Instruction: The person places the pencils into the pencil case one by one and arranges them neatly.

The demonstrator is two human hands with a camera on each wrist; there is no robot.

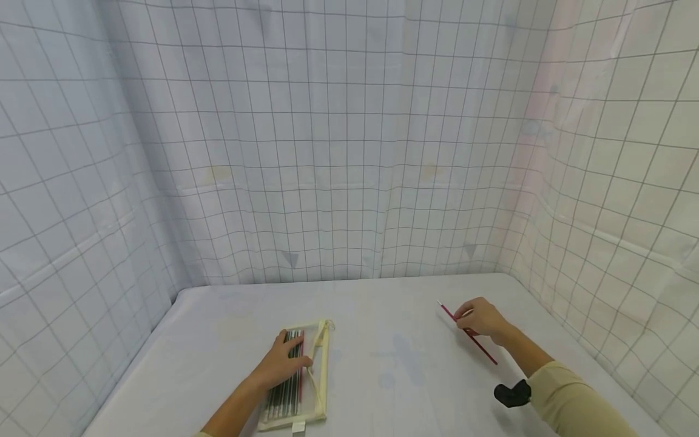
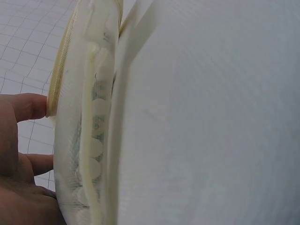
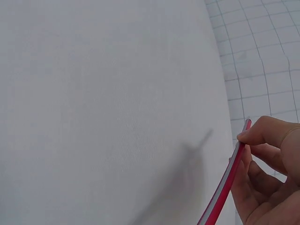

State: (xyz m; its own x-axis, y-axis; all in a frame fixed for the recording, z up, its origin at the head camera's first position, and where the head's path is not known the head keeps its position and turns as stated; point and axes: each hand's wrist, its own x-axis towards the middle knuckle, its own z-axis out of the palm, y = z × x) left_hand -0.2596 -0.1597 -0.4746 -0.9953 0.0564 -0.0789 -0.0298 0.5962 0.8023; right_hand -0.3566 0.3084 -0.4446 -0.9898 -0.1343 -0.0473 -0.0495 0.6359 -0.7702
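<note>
A clear pencil case with cream edging lies flat at the left front of the table, several dark pencils and a red one inside it. My left hand rests on top of it with fingers spread. In the left wrist view, the fingers touch the zipped edge of the case, and round pencil ends show through its side. Over at the right, my right hand pinches a thin red pencil between thumb and fingers, slanted above the table. A pale stripe runs along this pencil in the right wrist view.
A white cloth covers the table. Grid-patterned curtains stand behind and on both sides. A black object sits by my right sleeve.
</note>
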